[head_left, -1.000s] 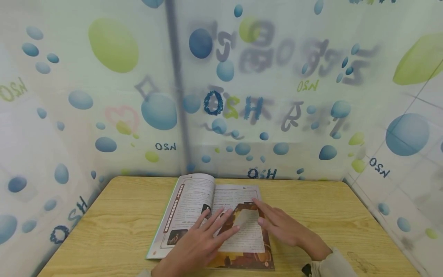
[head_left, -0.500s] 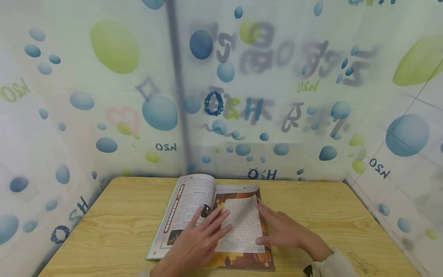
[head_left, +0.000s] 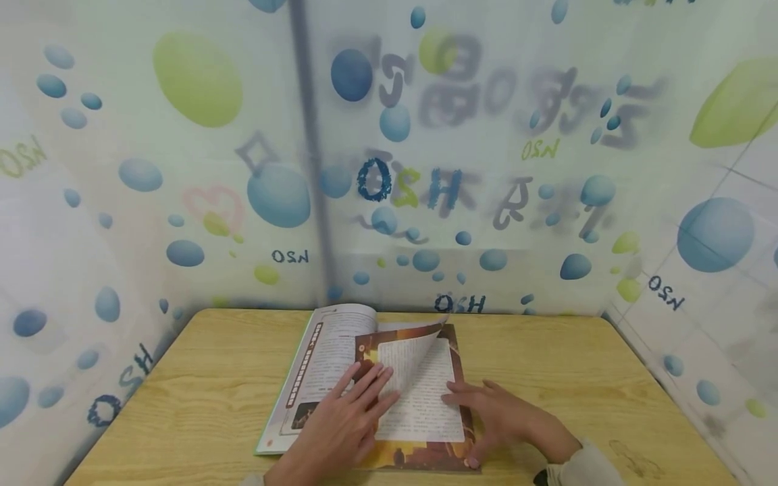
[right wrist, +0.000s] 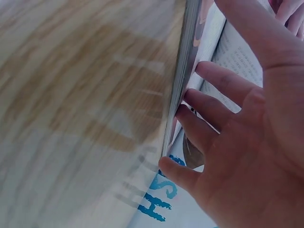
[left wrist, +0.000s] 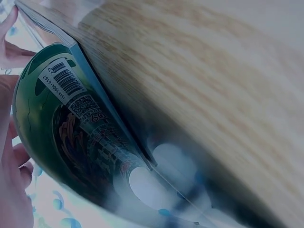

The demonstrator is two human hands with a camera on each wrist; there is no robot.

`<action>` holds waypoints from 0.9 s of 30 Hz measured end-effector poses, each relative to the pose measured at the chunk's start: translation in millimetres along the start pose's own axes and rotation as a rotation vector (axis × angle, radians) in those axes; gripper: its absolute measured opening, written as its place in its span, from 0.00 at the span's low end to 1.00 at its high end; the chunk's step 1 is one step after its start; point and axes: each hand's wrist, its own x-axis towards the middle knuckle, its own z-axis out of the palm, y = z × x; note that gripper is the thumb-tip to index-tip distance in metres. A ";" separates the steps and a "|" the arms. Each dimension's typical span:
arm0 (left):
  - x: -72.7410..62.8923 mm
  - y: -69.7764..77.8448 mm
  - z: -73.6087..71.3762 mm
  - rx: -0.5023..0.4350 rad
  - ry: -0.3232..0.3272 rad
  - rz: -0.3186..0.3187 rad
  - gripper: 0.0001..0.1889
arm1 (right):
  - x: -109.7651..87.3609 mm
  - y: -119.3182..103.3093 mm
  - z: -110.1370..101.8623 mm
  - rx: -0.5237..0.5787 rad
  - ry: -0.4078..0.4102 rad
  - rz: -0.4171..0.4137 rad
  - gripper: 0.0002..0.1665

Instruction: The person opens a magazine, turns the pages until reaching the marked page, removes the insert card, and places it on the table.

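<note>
A magazine (head_left: pixel 419 405) lies spread on the table, its pages printed with text and brown-gold pictures. A page (head_left: pixel 401 351) on its right half is lifted and curls over to the left, its top corner raised. My left hand (head_left: pixel 346 418) rests over the lower middle with straight fingers on the curling page. At the right edge is my right hand (head_left: pixel 504 418), fingers spread over the margin and thumb at the lower right corner. The right wrist view shows the fingertips (right wrist: pixel 190 97) along the magazine's edge. In the left wrist view the green cover (left wrist: pixel 35 104) bows up, showing a barcode.
The magazine lies on a light wooden table (head_left: pixel 583 378). A pale curtain (head_left: pixel 486 169) with blue and green drops and lettering hangs behind the table and at both sides. A dark mark (head_left: pixel 635 459) shows on the wood at the right front.
The page has curled further left, uncovering more of the text page beneath. My right hand has slid down the right edge toward the lower corner. My left hand has shifted slightly left.
</note>
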 end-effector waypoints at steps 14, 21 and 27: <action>-0.1 -0.2 2.4 0.014 -0.034 0.036 0.20 | -0.8 -2.0 0.2 0.023 0.004 0.004 0.57; 1.9 1.3 2.3 0.030 -0.070 0.051 0.17 | 0.5 -0.8 1.5 0.000 0.010 -0.002 0.58; 3.0 1.9 0.5 0.029 -0.080 0.024 0.15 | 1.1 1.5 2.7 -0.009 0.011 0.002 0.59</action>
